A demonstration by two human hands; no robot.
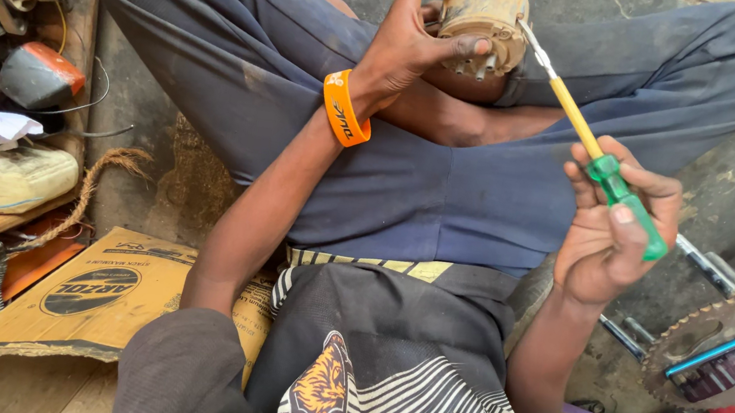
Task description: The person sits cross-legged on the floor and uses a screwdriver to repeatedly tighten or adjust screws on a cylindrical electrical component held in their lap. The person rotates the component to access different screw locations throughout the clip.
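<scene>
The left hand point(411, 39) clasps a rusty motor part point(484, 20) above the crossed legs. The right hand point(612, 232), fingers pinching a green-handled screwdriver point(593, 155), angles its shaft up-left; the tip touches the part's right edge.

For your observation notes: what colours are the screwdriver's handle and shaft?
Green handle, yellow shaft on the screwdriver; clearest in the head view.
</scene>
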